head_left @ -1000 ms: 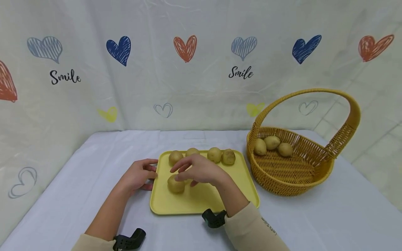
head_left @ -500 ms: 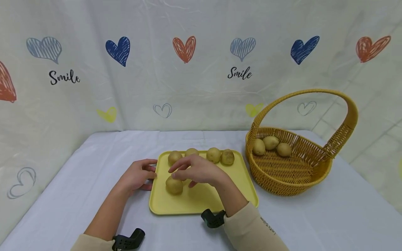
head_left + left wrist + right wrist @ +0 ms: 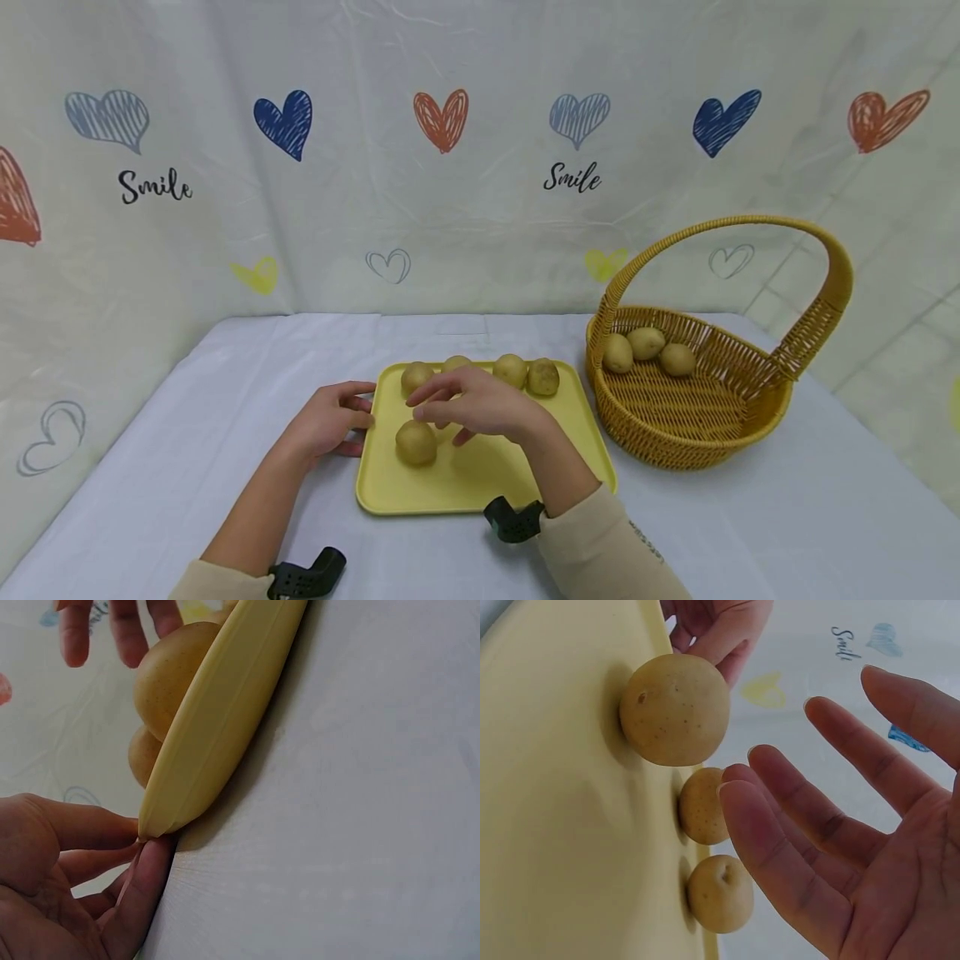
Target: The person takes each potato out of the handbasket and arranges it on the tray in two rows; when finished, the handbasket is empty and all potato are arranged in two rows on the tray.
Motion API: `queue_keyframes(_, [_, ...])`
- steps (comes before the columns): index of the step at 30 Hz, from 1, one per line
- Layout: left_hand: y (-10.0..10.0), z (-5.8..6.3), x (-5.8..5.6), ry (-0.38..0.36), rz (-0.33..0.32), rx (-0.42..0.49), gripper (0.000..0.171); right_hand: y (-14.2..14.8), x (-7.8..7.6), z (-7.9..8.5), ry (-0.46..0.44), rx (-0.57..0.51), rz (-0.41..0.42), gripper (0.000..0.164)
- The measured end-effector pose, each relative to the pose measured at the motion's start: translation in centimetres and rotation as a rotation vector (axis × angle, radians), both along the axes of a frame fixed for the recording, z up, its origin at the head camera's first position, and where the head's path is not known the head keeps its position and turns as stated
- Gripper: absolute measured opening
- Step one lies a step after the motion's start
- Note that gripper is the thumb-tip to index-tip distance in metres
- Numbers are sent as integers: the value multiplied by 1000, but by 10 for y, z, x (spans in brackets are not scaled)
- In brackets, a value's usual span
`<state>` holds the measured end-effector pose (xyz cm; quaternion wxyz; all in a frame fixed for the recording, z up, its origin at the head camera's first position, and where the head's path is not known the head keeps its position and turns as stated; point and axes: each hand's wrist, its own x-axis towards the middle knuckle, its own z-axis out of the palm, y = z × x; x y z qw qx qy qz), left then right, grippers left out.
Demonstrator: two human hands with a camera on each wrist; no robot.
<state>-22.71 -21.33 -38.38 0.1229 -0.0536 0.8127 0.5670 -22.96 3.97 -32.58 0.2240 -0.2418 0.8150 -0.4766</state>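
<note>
My left hand (image 3: 330,421) pinches the left rim of a yellow tray (image 3: 480,487) between thumb and fingers, as the left wrist view (image 3: 75,877) shows up close. On the tray's left part sits a single round potato (image 3: 416,442). Just above and to the right of it hovers my right hand (image 3: 480,408), fingers spread and loosely bent, holding nothing. In the right wrist view those fingers (image 3: 765,832) stand apart from the near potato (image 3: 675,710). A row of potatoes (image 3: 510,371) lines the tray's far edge, one of them partly hidden behind my right hand.
To the right of the tray stands a wicker basket (image 3: 693,446) with a tall arched handle (image 3: 750,220); three potatoes (image 3: 645,343) lie at its back left. A white cloth (image 3: 187,467) covers the table, and a curtain printed with hearts (image 3: 480,208) hangs behind it.
My right hand has risen slightly, its thumb tip shifting from over the front potato to just above it. The left hand keeps its place at the tray rim, and the potatoes stay put.
</note>
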Motion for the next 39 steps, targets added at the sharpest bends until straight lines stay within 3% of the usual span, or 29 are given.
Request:
queue_keyframes(10, [1,-2,-1,-4,10,-1,61,9,1,11,39,-74,-10,22])
queue_keyframes(18, [1,-2,-1,-9,8,-10,61,18,4,25,116,-212,-77,21])
queue_keyframes(29, [-1,0,-2,-5,3,-9,62,33,10,45,140,-390,-195,21])
queue_keyframes(39, [-1,-4,-2,-2,11,-4,61,62,12,59,174,-466,-248,24])
